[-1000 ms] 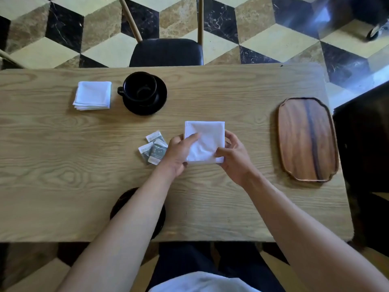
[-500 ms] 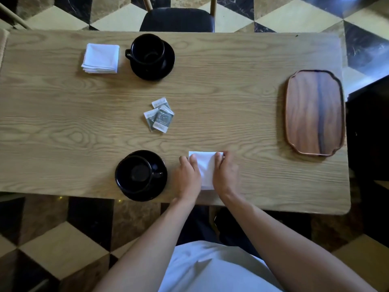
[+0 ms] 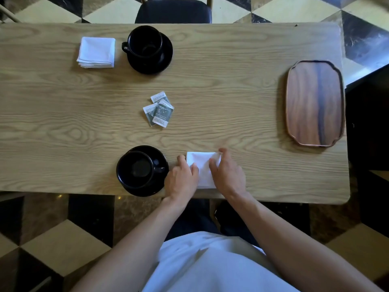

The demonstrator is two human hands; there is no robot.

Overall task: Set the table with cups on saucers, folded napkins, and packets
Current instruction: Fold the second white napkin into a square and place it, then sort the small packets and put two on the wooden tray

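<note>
A folded white napkin (image 3: 202, 167) lies near the table's front edge, right of a black cup (image 3: 135, 170) on a black saucer (image 3: 147, 190). My left hand (image 3: 182, 179) rests on the napkin's left side with its fingers laid flat. My right hand (image 3: 227, 172) lies on the napkin's right side, fingertips at its far right corner. A second black cup (image 3: 145, 42) on a saucer (image 3: 166, 57) stands at the far side with another folded white napkin (image 3: 96, 52) to its left. Three small packets (image 3: 159, 109) lie in a loose pile at the table's middle.
A wooden tray (image 3: 314, 103) lies at the right end of the wooden table (image 3: 231, 81). A dark chair seat (image 3: 173, 11) stands behind the far edge. Checkered floor tiles surround the table.
Both hands carried the napkin from the table's middle to the front edge beside the near cup and set it down. Since then the hands have stayed on it, shifting only slightly.
</note>
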